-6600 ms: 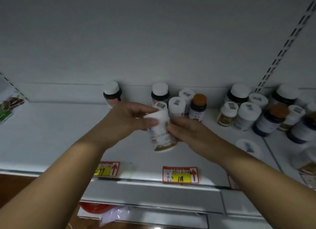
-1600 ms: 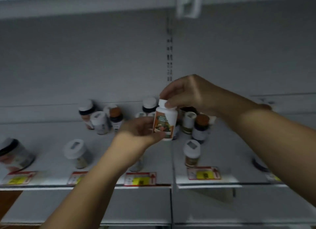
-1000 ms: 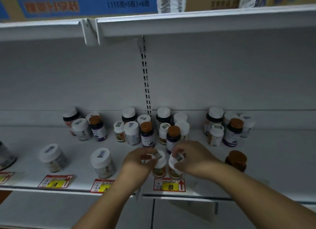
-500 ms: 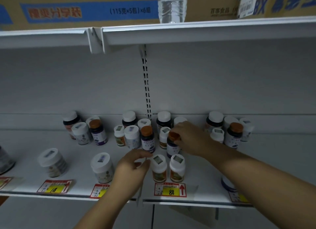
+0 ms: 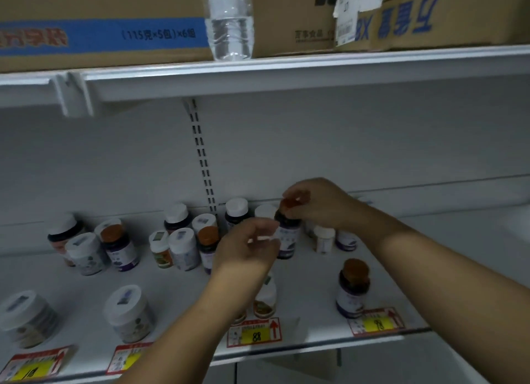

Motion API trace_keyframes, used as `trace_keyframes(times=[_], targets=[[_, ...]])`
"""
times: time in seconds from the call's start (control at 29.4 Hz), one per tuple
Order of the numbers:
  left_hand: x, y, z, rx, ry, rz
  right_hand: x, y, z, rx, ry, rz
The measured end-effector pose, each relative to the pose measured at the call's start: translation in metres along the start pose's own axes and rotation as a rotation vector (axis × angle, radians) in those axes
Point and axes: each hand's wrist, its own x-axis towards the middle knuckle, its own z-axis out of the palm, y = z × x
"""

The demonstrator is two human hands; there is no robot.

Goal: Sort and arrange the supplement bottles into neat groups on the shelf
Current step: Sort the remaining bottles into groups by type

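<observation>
Orange-capped bottle (image 5: 287,234) hangs under right grip (image 5: 318,204)

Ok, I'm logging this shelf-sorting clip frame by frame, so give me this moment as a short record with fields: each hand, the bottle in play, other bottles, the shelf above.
right hand: grips the orange cap of the dark bottle, lifted off the shelf
left hand: fingers loosely curled beside that bottle; contact unclear
orange-capped bottle at front right: upright, alone
wide white jars: two, front left
back-row bottles: upright, mixed caps
upper shelf: cardboard boxes, clear water bottle
</observation>
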Motion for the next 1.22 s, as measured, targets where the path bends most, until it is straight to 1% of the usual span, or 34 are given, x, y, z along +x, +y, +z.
trace_keyframes(times=[0.07, 0.14, 0.2, 0.37, 0.48, 0.51, 0.58, 0.65, 0.71, 0.85, 0.92, 0.99, 1.05, 1.09, 1.19, 1.22], targets=[[0.01, 0.008, 0.018, -0.026, -0.048, 0.018, -0.013, -0.005, -0.028, 0.132, 0.058, 0.022], [0.017, 0.016, 0.035, -0.008, -0.159, 0.024, -0.028, -0.007, -0.051, 0.24, 0.087, 0.047], [0.02, 0.022, 0.05, -0.069, -0.249, 0.029, -0.042, -0.004, -0.066, 0.289, 0.115, 0.074], [0.018, 0.027, 0.091, -0.117, -0.304, 0.06, -0.074, 0.013, -0.091, 0.269, 0.217, 0.126], [0.013, 0.028, 0.104, -0.061, -0.452, 0.062, -0.091, 0.029, -0.106, 0.196, 0.336, 0.124], [0.012, 0.024, 0.105, -0.011, -0.468, 0.046, -0.097, 0.035, -0.111, 0.165, 0.387, 0.129], [0.009, 0.008, 0.105, 0.055, -0.386, -0.024, -0.11, 0.05, -0.115, 0.097, 0.43, 0.167], [0.005, -0.007, 0.105, 0.094, -0.315, -0.102, -0.121, 0.068, -0.108, -0.012, 0.364, 0.225], [0.0, -0.016, 0.107, 0.132, -0.329, -0.131, -0.129, 0.085, -0.09, -0.088, 0.268, 0.272], [-0.003, -0.02, 0.111, 0.143, -0.355, -0.134, -0.133, 0.105, -0.051, -0.052, 0.147, 0.319], [-0.003, -0.021, 0.109, 0.156, -0.371, -0.132, -0.134, 0.11, -0.038, 0.034, 0.128, 0.312], [-0.002, -0.022, 0.104, 0.167, -0.376, -0.135, -0.133, 0.114, -0.035, 0.093, 0.115, 0.291], [0.0, -0.022, 0.095, 0.185, -0.354, -0.132, -0.127, 0.115, -0.039, 0.065, 0.076, 0.279], [0.002, -0.021, 0.091, 0.198, -0.339, -0.125, -0.121, 0.116, -0.042, 0.044, 0.091, 0.281], [0.008, -0.017, 0.078, 0.213, -0.296, -0.101, -0.087, 0.123, -0.046, -0.044, 0.232, 0.253], [0.008, -0.016, 0.074, 0.208, -0.287, -0.099, -0.074, 0.124, -0.044, -0.078, 0.236, 0.241]])
